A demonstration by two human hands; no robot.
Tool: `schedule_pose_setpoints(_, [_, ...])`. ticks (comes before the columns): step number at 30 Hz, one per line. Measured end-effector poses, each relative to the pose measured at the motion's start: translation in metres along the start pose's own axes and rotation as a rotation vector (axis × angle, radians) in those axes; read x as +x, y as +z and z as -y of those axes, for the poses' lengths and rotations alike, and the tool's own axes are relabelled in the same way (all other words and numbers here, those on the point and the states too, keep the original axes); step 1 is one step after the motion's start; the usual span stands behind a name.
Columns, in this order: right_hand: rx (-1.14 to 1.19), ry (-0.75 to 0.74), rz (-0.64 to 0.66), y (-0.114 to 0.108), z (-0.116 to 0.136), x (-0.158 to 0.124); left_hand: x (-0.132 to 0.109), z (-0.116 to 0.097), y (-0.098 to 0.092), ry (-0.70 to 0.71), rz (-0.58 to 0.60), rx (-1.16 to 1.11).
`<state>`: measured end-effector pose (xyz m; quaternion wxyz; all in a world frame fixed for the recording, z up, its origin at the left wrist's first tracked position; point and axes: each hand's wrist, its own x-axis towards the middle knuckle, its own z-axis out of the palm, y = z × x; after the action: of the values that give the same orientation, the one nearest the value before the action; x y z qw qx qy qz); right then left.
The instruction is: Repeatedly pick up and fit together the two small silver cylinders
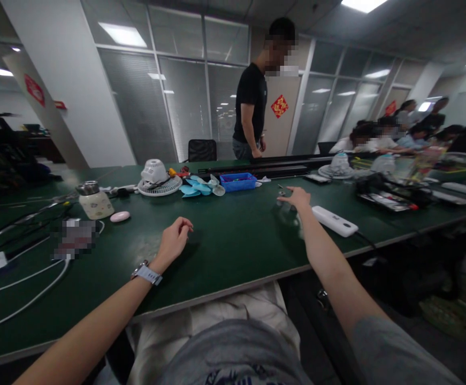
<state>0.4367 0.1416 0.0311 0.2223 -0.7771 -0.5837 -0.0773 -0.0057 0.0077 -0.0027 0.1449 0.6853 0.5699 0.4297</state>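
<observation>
My left hand hovers over the green table near its front edge, fingers loosely curled together, with nothing visible in them. A watch with a pale strap is on that wrist. Farther out on the right, my right hand reaches forward with thumb and forefinger apart. Between and just beyond those fingertips is a small, clear-looking piece with a thin pin; its kind is too small to make out, and I cannot tell whether the fingers touch it. Beside the right forearm lies a white power strip.
Along the back are a white fan part on its grille, light-blue fan blades and a blue tray. A patterned bottle, a pink oval item and white cables lie left. A person stands behind the table.
</observation>
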Motion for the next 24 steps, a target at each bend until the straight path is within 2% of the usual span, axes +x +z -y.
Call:
schedule_pose_setpoints(6, [0.015, 0.127, 0.136, -0.017, -0.009, -0.002, -0.001, -0.001, -0.001, 0.011, 0.022, 0.021])
schedule_pose_setpoints(16, [0.013, 0.136, 0.17, -0.024, -0.011, -0.005, -0.001, -0.002, -0.001, 0.02, 0.028, 0.039])
schedule_pose_setpoints(20, [0.004, -0.059, 0.293, -0.032, 0.014, -0.016, -0.002, -0.006, -0.002, 0.028, 0.035, 0.05])
schedule_pose_setpoints(24, [0.123, -0.393, 0.345, -0.029, 0.073, -0.048, -0.002, -0.006, -0.002, 0.033, 0.029, 0.052])
